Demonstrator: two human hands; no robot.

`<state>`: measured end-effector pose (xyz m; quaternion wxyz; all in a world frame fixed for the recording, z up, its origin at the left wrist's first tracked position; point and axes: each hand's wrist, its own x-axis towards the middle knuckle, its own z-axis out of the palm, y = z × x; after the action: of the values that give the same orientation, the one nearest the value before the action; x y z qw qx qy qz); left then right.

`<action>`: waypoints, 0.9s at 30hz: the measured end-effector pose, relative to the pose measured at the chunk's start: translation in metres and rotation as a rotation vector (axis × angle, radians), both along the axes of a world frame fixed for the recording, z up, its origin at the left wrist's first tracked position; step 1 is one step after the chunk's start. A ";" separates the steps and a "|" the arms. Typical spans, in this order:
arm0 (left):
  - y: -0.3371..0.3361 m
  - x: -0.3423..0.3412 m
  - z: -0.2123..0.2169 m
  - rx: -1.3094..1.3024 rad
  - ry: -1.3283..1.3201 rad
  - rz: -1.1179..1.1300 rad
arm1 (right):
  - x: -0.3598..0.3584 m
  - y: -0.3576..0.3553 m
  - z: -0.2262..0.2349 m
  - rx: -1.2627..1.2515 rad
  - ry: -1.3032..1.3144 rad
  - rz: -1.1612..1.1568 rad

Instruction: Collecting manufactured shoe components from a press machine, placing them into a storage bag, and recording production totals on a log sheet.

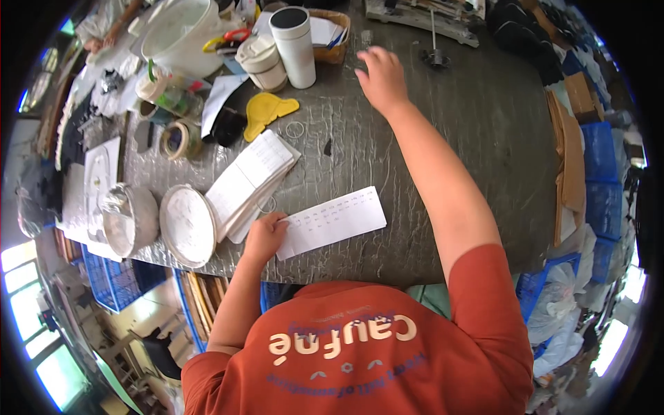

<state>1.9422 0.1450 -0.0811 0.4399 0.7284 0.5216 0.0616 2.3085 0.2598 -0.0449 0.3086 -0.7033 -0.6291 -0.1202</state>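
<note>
A long white paper slip [332, 223] with rows of handwriting lies slanted on the dark table near its front edge. It looks like a thin stack. My left hand [265, 237] pinches its left end. Just beyond that hand, a thicker pile of written slips [249, 173] lies at an angle, with a thin pale ring [267, 204] by its corner. My right hand [382, 79] reaches far over the table, fingers apart and a little bent, holding nothing. Nearest to it are a white tumbler with a dark lid [293, 52] and a small basket of papers [332, 43].
Left of the slips stand a round white lid [188, 225] and a whitish tub [130, 220]. Beyond are a yellow flat piece [268, 114], tape rolls [178, 140], a lidded cup [261, 63] and a big white basin [181, 38]. Another person's hand [97, 44] shows far left.
</note>
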 end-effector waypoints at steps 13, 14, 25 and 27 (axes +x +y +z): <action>-0.016 -0.008 -0.013 0.460 -0.183 0.064 | 0.015 0.095 -0.011 -0.136 -0.258 0.151; -0.017 -0.007 -0.012 0.507 -0.163 0.039 | 0.015 0.095 -0.008 -0.147 -0.326 0.167; -0.017 0.002 -0.015 0.631 -0.108 0.009 | 0.022 0.043 0.044 0.476 0.467 0.228; -0.018 0.001 -0.015 0.636 -0.086 0.021 | 0.020 -0.001 0.056 0.594 0.798 0.250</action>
<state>1.9433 0.1268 -0.0961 0.2115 0.8207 0.4645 0.2568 2.3288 0.2592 0.0113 0.7233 -0.4959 -0.4801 0.0218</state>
